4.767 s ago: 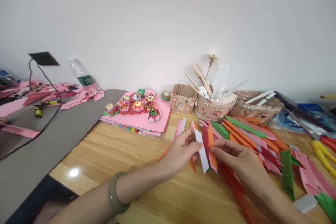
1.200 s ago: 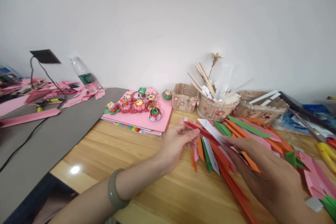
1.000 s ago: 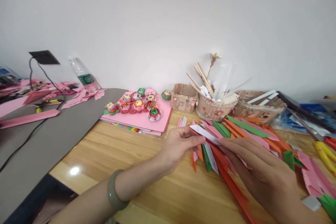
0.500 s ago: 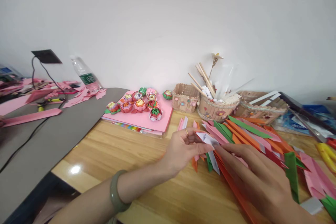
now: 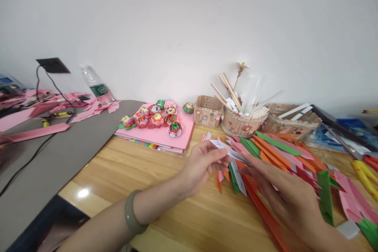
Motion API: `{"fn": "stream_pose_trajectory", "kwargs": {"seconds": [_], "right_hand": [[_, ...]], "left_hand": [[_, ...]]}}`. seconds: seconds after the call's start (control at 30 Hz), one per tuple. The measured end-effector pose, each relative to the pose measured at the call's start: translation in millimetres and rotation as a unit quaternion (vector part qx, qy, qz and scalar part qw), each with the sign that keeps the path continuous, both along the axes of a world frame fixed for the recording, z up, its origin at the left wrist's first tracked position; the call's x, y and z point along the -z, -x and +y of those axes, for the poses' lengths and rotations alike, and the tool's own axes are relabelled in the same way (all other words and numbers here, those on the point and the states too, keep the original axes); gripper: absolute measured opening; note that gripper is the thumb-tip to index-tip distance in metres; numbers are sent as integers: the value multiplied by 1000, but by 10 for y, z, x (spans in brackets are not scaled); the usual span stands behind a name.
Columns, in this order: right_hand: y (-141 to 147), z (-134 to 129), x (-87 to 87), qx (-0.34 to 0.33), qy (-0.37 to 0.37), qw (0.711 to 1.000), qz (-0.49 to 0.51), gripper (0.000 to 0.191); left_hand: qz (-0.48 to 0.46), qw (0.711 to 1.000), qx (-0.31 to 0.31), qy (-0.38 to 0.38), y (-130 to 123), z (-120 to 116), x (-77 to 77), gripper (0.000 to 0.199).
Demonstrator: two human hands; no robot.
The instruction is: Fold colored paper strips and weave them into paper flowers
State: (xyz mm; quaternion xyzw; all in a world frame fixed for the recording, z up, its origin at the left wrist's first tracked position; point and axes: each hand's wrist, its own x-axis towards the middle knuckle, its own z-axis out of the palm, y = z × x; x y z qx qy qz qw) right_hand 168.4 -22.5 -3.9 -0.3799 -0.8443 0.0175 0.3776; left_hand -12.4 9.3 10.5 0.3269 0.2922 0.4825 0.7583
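Above a wood-grain tabletop (image 5: 124,169), held in mid-air between both hands: a folded strip of white paper (image 5: 234,155), slanting down to the right, with a sliver of red at the left tip. Pinched at that end between thumb and fingers of the left hand (image 5: 201,168); nipped at the other by fingertips of the right hand (image 5: 285,193), with contact partly hidden. By the look of it, nearly weightless, crisp yet easily bent, unlikely to slip, quick to crease under a hard squeeze; best taken lightly by the folded edges, near either end. Just beyond and to the right, a heap of coloured strips (image 5: 273,153). Against the pale wall (image 5: 165,27), three decorated baskets (image 5: 208,114); left of them, paper flowers (image 5: 157,119) on pink sheets (image 5: 186,128). Farther left, on a grey surface (image 5: 85,141), pink scraps (image 5: 88,111) and a clear bottle (image 5: 98,86)
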Motion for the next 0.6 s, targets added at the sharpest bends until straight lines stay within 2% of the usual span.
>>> {"fn": "stream_pose_trajectory", "kwargs": {"seconds": [0.1, 0.2, 0.3, 0.33, 0.4, 0.47, 0.6], "right_hand": [[30, -21, -77, 9, 86, 994, 67, 43], [76, -17, -179, 28, 174, 977, 123, 27], [95, 18, -254, 41, 234, 956, 170, 27], [93, 30, -272, 37, 243, 953, 177, 29], [82, 42, -302, 29, 241, 954, 177, 31], [71, 26, -327, 31, 217, 964, 153, 32], [50, -88, -347, 73, 122, 988, 52, 27]], "left_hand": [[39, 999, 12, -28, 16, 23, 5, 21], [96, 993, -5, -70, 41, 77, -2, 22], [124, 983, -23, -132, 77, 145, -8, 36], [141, 977, -20, -160, 89, 162, -8, 35], [192, 956, -18, -222, 106, 178, -3, 23], [235, 933, -45, -271, 110, 171, 6, 15], [268, 911, -83, -302, 80, 108, 25, 15]]}}
